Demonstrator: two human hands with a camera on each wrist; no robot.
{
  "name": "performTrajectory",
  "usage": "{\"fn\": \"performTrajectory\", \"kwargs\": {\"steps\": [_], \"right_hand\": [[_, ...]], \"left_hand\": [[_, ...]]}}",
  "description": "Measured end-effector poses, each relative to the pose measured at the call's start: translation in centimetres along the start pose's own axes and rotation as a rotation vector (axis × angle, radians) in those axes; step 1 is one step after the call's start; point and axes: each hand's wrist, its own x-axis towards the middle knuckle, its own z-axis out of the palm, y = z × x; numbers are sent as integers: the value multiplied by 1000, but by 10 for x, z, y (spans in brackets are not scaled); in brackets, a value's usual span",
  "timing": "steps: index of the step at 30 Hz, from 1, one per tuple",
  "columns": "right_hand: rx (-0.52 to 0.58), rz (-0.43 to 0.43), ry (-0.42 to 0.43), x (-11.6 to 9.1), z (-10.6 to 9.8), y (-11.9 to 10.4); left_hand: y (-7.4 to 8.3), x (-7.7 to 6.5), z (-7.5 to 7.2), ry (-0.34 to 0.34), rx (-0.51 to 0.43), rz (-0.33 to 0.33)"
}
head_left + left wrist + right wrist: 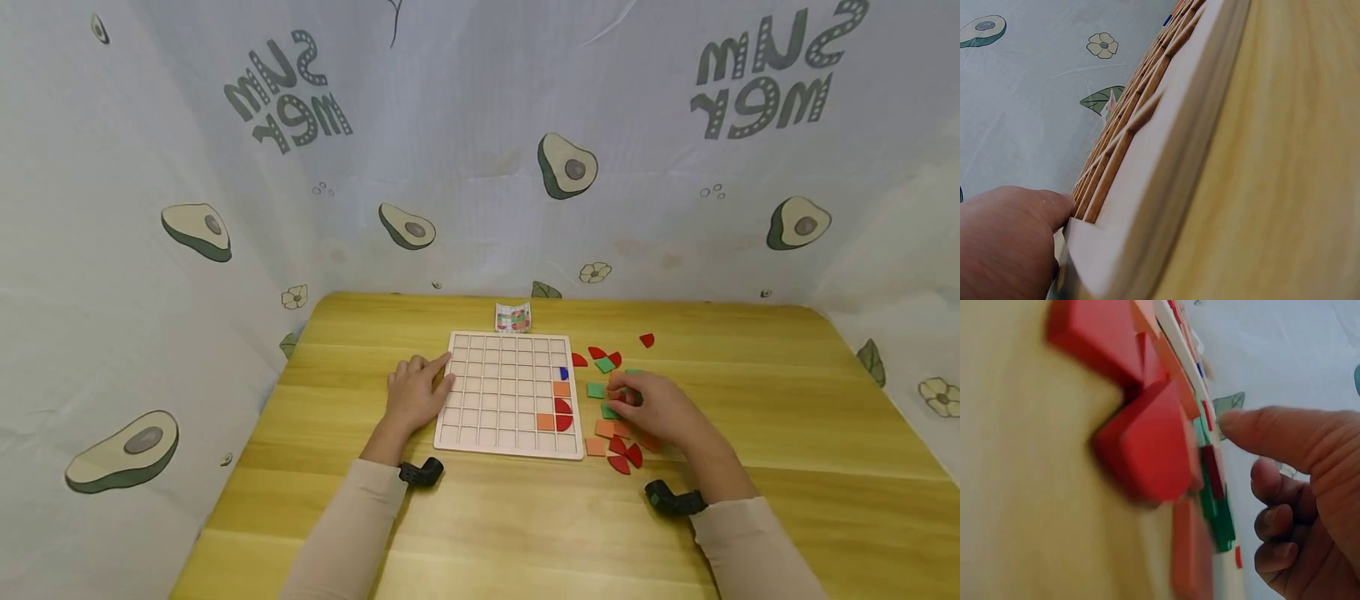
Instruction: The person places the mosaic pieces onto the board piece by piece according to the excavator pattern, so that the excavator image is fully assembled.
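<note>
The square wooden grid board [485, 415] lies on the table. My left hand [415, 398] rests at its left edge, index finger and thumb extended against the rim; the left wrist view shows a fingertip at the board's corner. In the board's right columns sit a blue rounded piece [564, 374], orange squares [546, 422] and red quarter circles [563, 423]. To the right, my right hand [660, 408] reaches down over loose pieces, thumb and fingers apart around a red piece [620, 398]. In the right wrist view the thumb [1272, 428] stretches out while other fingers curl.
Several loose green squares [596, 390], orange squares [596, 447] and red quarter circles [618, 464] lie right of the board. One red quarter circle [647, 340] lies farther back. A small patterned card [513, 317] sits behind the board, before the printed curtain [480, 250].
</note>
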Motion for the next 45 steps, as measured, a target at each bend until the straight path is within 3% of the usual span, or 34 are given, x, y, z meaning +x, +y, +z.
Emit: {"fn": "performTrajectory", "kwargs": {"steps": [6, 12, 20, 27, 36, 45], "right_hand": [[42, -17, -54, -14, 2, -3], [17, -28, -130, -24, 4, -9], [-3, -23, -125, -21, 2, -15], [-4, -49, -76, -11, 3, -31], [-6, -162, -70, 19, 24, -59], [-11, -135, -104, 34, 36, -64]], "left_hand": [[0, 0, -3, 3, 8, -2], [4, 0, -4, -20, 6, -3], [6, 5, -6, -10, 7, 7], [6, 7, -8, -18, 17, 5], [3, 3, -6, 7, 7, 4], [2, -1, -3, 8, -11, -3]]}}
